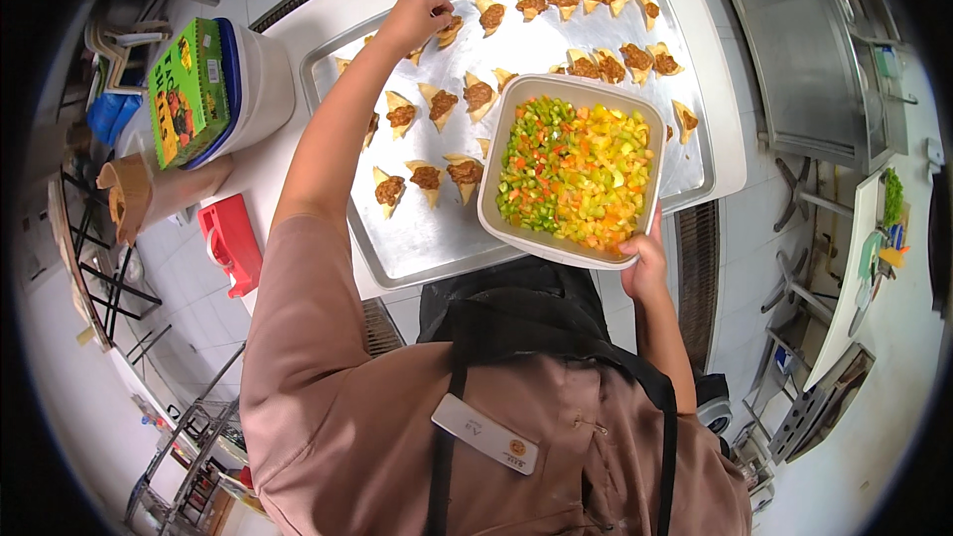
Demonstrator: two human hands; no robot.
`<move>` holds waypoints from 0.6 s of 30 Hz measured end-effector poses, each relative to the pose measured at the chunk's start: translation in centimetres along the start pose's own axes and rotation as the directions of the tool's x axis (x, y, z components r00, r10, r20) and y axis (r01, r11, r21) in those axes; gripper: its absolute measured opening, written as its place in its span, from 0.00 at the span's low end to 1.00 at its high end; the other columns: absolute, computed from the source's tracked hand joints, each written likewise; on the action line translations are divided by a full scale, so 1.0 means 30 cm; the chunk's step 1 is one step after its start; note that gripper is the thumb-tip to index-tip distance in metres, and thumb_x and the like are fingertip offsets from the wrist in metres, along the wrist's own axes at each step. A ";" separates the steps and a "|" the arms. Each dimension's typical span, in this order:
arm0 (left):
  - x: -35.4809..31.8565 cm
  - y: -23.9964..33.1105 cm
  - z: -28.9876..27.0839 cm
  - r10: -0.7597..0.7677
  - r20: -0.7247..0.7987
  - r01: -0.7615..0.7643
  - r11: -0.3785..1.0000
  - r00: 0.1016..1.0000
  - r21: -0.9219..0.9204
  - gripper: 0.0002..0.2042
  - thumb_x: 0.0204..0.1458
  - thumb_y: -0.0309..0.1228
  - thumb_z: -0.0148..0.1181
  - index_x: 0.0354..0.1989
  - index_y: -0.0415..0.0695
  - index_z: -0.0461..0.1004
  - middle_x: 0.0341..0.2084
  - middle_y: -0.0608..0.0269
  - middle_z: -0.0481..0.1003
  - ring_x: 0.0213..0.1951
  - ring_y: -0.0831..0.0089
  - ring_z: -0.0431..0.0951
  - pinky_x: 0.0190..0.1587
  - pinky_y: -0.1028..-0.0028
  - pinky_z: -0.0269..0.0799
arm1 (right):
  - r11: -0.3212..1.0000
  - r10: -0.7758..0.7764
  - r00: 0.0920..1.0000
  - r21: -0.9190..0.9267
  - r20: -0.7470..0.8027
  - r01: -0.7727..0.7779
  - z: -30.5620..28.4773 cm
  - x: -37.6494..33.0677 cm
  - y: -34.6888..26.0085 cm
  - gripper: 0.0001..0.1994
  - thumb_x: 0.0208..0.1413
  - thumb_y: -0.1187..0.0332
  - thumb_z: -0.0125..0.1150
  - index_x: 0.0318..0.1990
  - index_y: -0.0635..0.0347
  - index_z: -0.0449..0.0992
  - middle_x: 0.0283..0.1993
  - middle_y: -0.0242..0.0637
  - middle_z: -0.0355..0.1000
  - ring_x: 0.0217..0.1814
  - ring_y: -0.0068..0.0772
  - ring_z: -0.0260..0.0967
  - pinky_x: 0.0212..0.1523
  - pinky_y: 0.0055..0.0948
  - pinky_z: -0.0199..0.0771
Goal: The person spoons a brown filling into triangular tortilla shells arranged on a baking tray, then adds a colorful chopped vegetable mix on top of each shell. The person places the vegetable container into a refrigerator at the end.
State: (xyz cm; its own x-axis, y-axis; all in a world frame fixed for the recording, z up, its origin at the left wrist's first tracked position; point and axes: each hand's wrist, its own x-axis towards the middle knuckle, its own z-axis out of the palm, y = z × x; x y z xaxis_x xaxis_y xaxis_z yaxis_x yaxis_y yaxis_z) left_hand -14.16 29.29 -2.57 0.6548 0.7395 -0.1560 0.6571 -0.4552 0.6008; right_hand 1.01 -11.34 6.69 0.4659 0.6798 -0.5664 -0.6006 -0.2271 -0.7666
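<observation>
Head view: white rectangular plastic tub of diced green, yellow and orange peppers (pixel 576 171), long axis running near-far, tilted over the silver metal baking tray (pixel 685 154). Right hand (pixel 645 263) grips its near right corner. Left hand (pixel 415 20), fingers bunched, pinches a filled triangular pastry (pixel 449 30) at far left.

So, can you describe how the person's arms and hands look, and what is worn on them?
Both hands, the left hand and the right hand, are bare, with no gloves, rings or watch visible. The forearms are bare too. A short, loose dusty-pink sleeve covers the left upper arm down to around the elbow; the matching pink sleeve on the right is mostly hidden. Black apron straps run over the pink top.
</observation>
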 end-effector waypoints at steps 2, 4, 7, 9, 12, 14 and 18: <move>0.031 -0.046 0.030 0.061 0.024 -0.063 0.988 0.998 0.140 0.11 0.50 0.30 0.58 0.42 0.45 0.77 0.37 0.57 0.76 0.38 0.63 0.77 0.43 0.69 0.72 | 1.000 0.003 0.999 -0.013 -0.037 -0.003 0.000 0.001 0.008 0.49 0.29 0.77 0.46 0.68 0.58 0.40 0.66 0.41 0.49 0.68 0.39 0.48 0.66 0.31 0.48; 0.049 -0.086 0.055 0.185 0.014 -0.182 0.950 0.983 0.254 0.11 0.50 0.29 0.56 0.43 0.44 0.76 0.36 0.56 0.76 0.39 0.59 0.76 0.43 0.67 0.71 | 1.000 -0.009 1.000 -0.029 -0.030 0.008 -0.006 0.005 0.016 0.49 0.28 0.76 0.46 0.68 0.58 0.40 0.66 0.42 0.49 0.68 0.39 0.48 0.66 0.31 0.48; 0.055 -0.126 0.076 0.226 0.004 -0.217 0.930 0.974 0.298 0.11 0.50 0.28 0.55 0.43 0.44 0.76 0.35 0.55 0.75 0.39 0.57 0.75 0.43 0.65 0.71 | 1.000 -0.004 1.000 -0.025 -0.030 0.003 -0.014 0.006 0.022 0.49 0.28 0.76 0.47 0.68 0.58 0.40 0.66 0.42 0.49 0.68 0.39 0.48 0.66 0.31 0.48; 0.051 -0.136 0.077 0.219 0.011 -0.212 0.932 0.976 0.293 0.11 0.51 0.28 0.55 0.42 0.44 0.76 0.35 0.55 0.75 0.39 0.56 0.75 0.44 0.65 0.71 | 1.000 0.000 1.000 -0.016 -0.027 0.000 -0.018 0.004 0.024 0.49 0.27 0.76 0.47 0.68 0.58 0.40 0.66 0.42 0.49 0.68 0.39 0.48 0.66 0.31 0.48; 0.044 -0.126 0.066 0.215 0.032 -0.214 0.928 0.976 0.304 0.11 0.50 0.27 0.54 0.41 0.44 0.77 0.35 0.54 0.76 0.39 0.56 0.75 0.43 0.64 0.71 | 1.000 -0.005 1.000 -0.011 -0.020 0.004 -0.021 0.003 0.021 0.49 0.27 0.75 0.47 0.68 0.59 0.40 0.66 0.42 0.50 0.68 0.39 0.48 0.66 0.31 0.48; 0.038 -0.108 0.059 0.194 0.029 -0.194 0.928 0.980 0.318 0.11 0.49 0.25 0.54 0.40 0.43 0.77 0.32 0.52 0.76 0.37 0.55 0.75 0.42 0.63 0.71 | 1.000 -0.002 0.999 -0.017 -0.034 0.001 -0.023 -0.002 0.019 0.49 0.27 0.75 0.47 0.68 0.59 0.40 0.66 0.43 0.50 0.68 0.39 0.48 0.66 0.31 0.48; 0.022 -0.083 0.042 0.114 -0.008 -0.108 0.966 0.994 0.236 0.10 0.49 0.26 0.54 0.40 0.43 0.78 0.33 0.51 0.77 0.37 0.55 0.76 0.42 0.65 0.71 | 0.999 -0.028 0.999 -0.034 -0.028 0.027 -0.024 -0.002 0.020 0.49 0.28 0.75 0.47 0.68 0.59 0.41 0.65 0.44 0.51 0.68 0.41 0.49 0.66 0.32 0.49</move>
State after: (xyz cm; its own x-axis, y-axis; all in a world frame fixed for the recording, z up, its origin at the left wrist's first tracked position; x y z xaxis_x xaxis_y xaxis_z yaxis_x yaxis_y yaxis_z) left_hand -14.90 30.29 -5.17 0.7222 0.6870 -0.0806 0.6518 -0.6369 0.4118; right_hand 1.11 -12.03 6.05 0.5009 0.6660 -0.5527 -0.5651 -0.2320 -0.7917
